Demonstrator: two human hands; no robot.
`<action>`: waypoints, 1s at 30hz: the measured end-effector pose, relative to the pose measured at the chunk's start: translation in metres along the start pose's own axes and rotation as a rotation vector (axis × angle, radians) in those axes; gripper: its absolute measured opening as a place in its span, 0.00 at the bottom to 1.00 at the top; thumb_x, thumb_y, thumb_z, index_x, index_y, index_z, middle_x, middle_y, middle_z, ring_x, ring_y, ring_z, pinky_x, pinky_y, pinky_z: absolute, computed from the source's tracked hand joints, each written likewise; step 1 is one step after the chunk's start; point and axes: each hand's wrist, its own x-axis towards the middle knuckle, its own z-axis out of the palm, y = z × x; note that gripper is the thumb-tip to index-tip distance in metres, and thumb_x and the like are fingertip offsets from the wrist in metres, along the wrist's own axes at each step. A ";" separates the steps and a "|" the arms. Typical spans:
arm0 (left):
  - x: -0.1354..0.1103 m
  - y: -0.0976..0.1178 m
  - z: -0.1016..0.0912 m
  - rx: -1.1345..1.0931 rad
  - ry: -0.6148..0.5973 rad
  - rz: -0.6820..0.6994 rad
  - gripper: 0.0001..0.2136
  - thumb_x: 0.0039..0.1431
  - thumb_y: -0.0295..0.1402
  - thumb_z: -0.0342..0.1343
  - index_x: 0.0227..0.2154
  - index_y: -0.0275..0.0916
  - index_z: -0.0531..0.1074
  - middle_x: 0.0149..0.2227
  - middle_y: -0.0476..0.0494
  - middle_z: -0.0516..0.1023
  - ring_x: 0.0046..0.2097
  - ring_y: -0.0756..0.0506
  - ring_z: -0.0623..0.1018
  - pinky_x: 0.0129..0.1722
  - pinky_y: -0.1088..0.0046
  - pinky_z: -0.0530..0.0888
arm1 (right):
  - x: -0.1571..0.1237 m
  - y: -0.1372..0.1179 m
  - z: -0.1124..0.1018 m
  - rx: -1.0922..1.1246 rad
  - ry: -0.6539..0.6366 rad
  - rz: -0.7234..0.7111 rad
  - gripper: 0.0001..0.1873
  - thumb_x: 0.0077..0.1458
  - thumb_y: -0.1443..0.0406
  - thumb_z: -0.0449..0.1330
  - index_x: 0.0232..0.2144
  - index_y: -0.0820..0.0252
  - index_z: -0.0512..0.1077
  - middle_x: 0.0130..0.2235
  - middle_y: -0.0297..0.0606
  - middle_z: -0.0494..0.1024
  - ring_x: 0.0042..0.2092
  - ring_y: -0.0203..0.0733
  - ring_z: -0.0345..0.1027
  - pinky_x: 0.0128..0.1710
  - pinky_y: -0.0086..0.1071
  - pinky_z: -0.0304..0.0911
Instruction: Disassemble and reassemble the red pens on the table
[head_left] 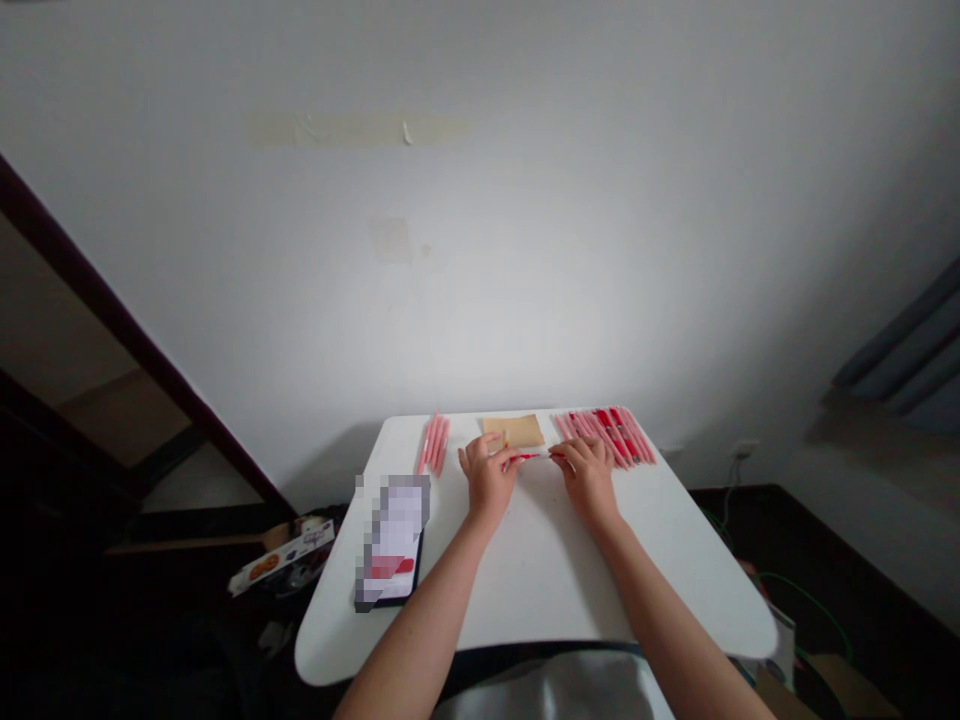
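A thin red and white pen [532, 457] lies level between my hands, above the far middle of the white table [555, 590]. My left hand [491, 482] is closed in a pinch on its left end. At the other end, the fingertips of my right hand [590, 484] are pinched round the pen. My fingers cover both of its ends. Just behind the left hand is a tan piece of paper or card [517, 431]. Beyond the right hand lies a row of several pink and red pens [626, 435], partly hidden by that hand.
A small group of pink pens [435, 445] lies at the table's far left. Nearer on that side is a phone or tablet [405, 585], its screen blurred. The white wall [510, 300] rises behind the table. A printed box [289, 555] sits below, left of the table.
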 end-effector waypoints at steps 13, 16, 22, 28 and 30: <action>-0.001 0.005 -0.003 0.017 -0.067 -0.022 0.05 0.48 0.35 0.65 0.30 0.51 0.79 0.49 0.47 0.73 0.55 0.42 0.66 0.61 0.49 0.54 | 0.001 -0.003 -0.001 0.031 -0.017 -0.077 0.08 0.61 0.61 0.55 0.37 0.51 0.75 0.38 0.37 0.77 0.47 0.46 0.59 0.48 0.41 0.49; -0.002 0.004 -0.001 0.014 -0.076 -0.020 0.05 0.48 0.35 0.65 0.30 0.52 0.79 0.49 0.48 0.73 0.56 0.42 0.66 0.62 0.48 0.52 | 0.001 -0.004 -0.001 0.042 -0.030 -0.081 0.08 0.61 0.61 0.56 0.37 0.52 0.75 0.38 0.36 0.77 0.47 0.46 0.59 0.48 0.40 0.49; -0.002 0.000 0.002 0.019 -0.079 -0.012 0.05 0.50 0.35 0.64 0.30 0.53 0.79 0.50 0.49 0.73 0.56 0.43 0.67 0.62 0.45 0.51 | 0.000 -0.002 0.000 0.074 -0.046 -0.077 0.08 0.60 0.60 0.56 0.38 0.51 0.76 0.39 0.35 0.79 0.47 0.46 0.60 0.49 0.41 0.50; -0.002 -0.001 0.004 0.025 -0.084 -0.006 0.05 0.49 0.35 0.64 0.30 0.54 0.79 0.51 0.50 0.73 0.56 0.42 0.67 0.63 0.43 0.49 | 0.000 0.002 0.004 0.078 -0.036 -0.091 0.10 0.60 0.60 0.56 0.40 0.49 0.77 0.39 0.35 0.79 0.47 0.47 0.60 0.49 0.43 0.50; -0.002 -0.001 0.004 0.027 -0.090 -0.011 0.05 0.50 0.36 0.63 0.31 0.55 0.79 0.51 0.49 0.73 0.56 0.42 0.67 0.63 0.43 0.49 | 0.000 0.002 0.005 0.079 -0.033 -0.090 0.10 0.60 0.60 0.57 0.40 0.49 0.77 0.39 0.35 0.79 0.47 0.47 0.60 0.48 0.43 0.51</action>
